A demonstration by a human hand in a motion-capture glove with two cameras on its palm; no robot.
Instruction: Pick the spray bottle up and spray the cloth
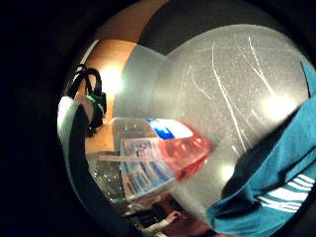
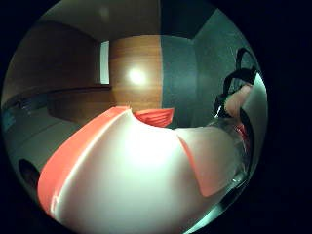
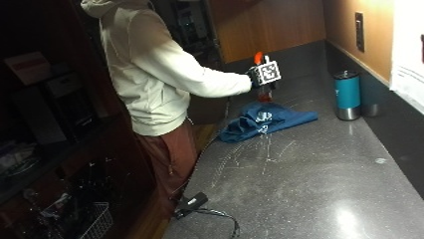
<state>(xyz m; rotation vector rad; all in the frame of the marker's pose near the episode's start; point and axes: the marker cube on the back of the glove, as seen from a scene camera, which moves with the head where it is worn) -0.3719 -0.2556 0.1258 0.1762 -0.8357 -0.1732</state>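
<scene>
In the outside view my gloved right hand [image 3: 260, 75] grips the spray bottle [image 3: 265, 93] upright in the air, just above the far end of the blue cloth [image 3: 265, 122]. The cloth lies crumpled on the grey counter [image 3: 311, 169]. The bottle's orange top [image 3: 258, 57] sticks up above my hand. In the little finger side palm view the clear bottle [image 1: 158, 158], with red liquid and a blue-white label, hangs over the counter [image 1: 222, 84] next to the cloth [image 1: 269, 185]. The white and orange spray head [image 2: 136, 170] fills the thumb side palm view, with a finger [image 2: 238, 105] beside it.
A teal tumbler [image 3: 346, 94] stands on the counter against the back wall, right of the cloth. A small black device with a cable [image 3: 192, 201] lies at the counter's near edge. A wire basket [image 3: 93, 224] sits low on the floor side.
</scene>
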